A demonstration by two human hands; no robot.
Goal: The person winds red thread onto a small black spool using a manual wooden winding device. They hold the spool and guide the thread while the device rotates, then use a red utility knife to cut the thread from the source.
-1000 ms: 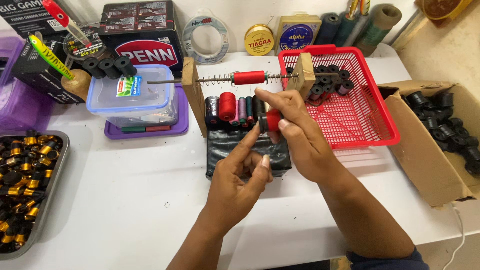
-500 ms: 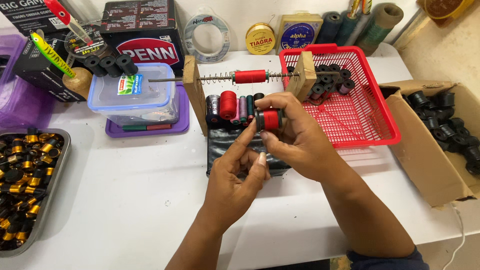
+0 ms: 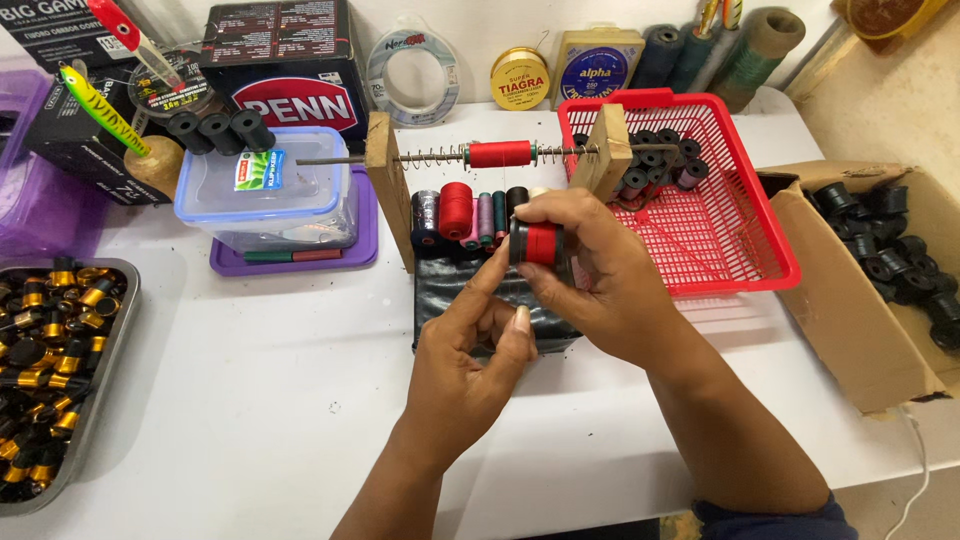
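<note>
While gripped, red spool (image 3: 540,243).

Your right hand (image 3: 590,275) reached in from the lower right, forearm slanting up-left, with thumb and fingers curled and pinched together at the tips. Your left hand (image 3: 465,365) rose from below, back to the camera, its forefinger stretched up toward those fingertips, thumb alongside.

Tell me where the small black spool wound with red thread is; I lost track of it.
Centre of the head view: the small black spool wound with red thread is pinched in the right hand, before the red plastic basket.
</note>
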